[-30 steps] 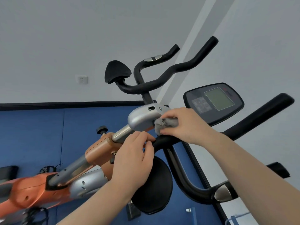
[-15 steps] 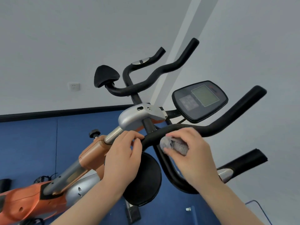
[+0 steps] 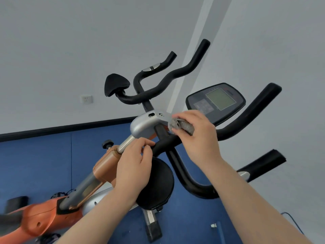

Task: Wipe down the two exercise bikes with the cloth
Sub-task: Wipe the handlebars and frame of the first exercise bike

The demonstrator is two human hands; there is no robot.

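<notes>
Since the prior frame the right hand (image 3: 198, 138) has risen from the handlebar (image 3: 233, 127) to the silver bracket (image 3: 146, 125), grip clamped on the cloth (image 3: 182, 126). Left hand (image 3: 133, 166) pinches the handlebar end, fingers together.

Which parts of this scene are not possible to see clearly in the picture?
Head view only:
- Cloth: mostly wrapped inside the right hand; its size and contact with the silver bracket unclear.
- Left hand: fingertips curl onto the post; the grip is hidden.
- Console: screen text too small.
- Orange frame: blurred, cut off by the left edge.
</notes>
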